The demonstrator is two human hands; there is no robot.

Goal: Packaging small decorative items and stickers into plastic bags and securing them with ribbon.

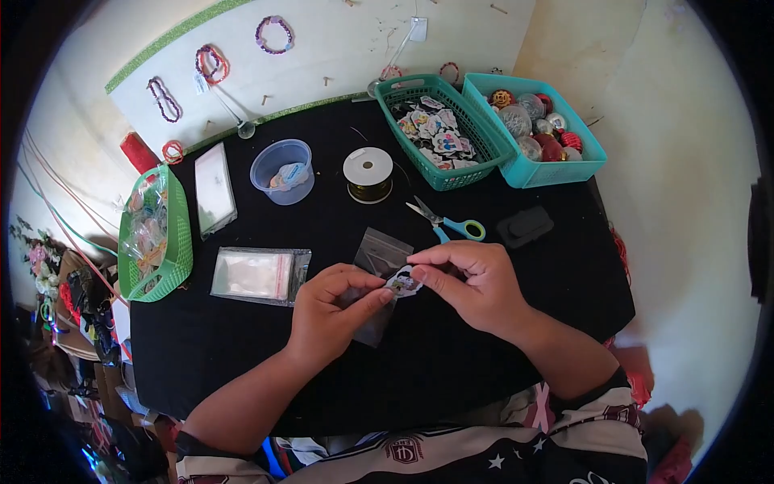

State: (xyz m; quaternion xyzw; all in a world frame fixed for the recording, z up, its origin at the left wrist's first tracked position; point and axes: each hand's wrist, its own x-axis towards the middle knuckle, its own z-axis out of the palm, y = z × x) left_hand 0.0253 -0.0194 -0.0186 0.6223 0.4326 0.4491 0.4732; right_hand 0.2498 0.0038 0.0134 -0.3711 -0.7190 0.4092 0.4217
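Between both hands is a small printed cutout charm (404, 283) with a white border. My left hand (338, 308) pinches its left edge between thumb and forefinger. At its upper right, the thumb and forefinger of my right hand (468, 284) are closed on it. Beneath the charm and my left fingers a clear plastic bag (382, 248) lies aslant on the black cloth. Beyond my right hand are scissors (444, 221) with blue handles, blades apart. A spool (367, 166) of dark golden cord stands upright behind the bag.
Clear bag packs (251, 275) (214, 190) lie left. Round tub (282, 172) holds cutouts; green basket (186, 242) holds bagged pieces. At back right, a dark green basket (435, 175) holds cutouts and a turquoise basket (559, 172) holds baubles. A black object (525, 227) lies right.
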